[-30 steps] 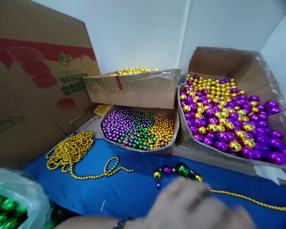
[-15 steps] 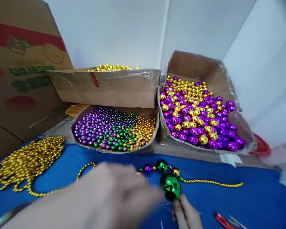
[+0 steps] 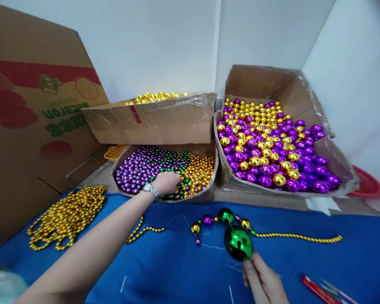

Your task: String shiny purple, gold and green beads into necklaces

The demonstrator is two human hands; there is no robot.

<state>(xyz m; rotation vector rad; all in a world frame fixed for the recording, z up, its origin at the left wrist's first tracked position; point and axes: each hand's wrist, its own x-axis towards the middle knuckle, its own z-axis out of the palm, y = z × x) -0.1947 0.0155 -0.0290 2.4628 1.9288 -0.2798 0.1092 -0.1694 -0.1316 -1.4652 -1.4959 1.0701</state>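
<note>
Left hand [image 3: 167, 182] is now being lowered into the low box [image 3: 214, 179], no longer being swept in a blur across the blue cloth [image 3: 174, 274]; large green ball [image 3: 238, 243] is still being held up by the right hand [image 3: 263, 280].

Left hand: fingers are being kept curled, their tips being hidden among the small beads [image 3: 133, 166], which are being sorted by eye into purple, green and gold areas; whether anything is being gripped cannot be told. Silver watch [image 3: 152, 192] is being worn at that wrist.

Right hand: thumb and fingers are being closed together at the ball's lower end. Ball is being held above the cloth, overlapping in view the strung beads [image 3: 207, 219], which are being laid in an arc, gold bead chain [image 3: 299, 237] being run off to their right.

Heap of gold chain [image 3: 68, 217] is being left on the cloth at far left. Purple and gold balls [image 3: 266, 156] are being contained by the tall box [image 3: 262, 82]. Red tool [image 3: 318, 289] is being left near the right hand
</note>
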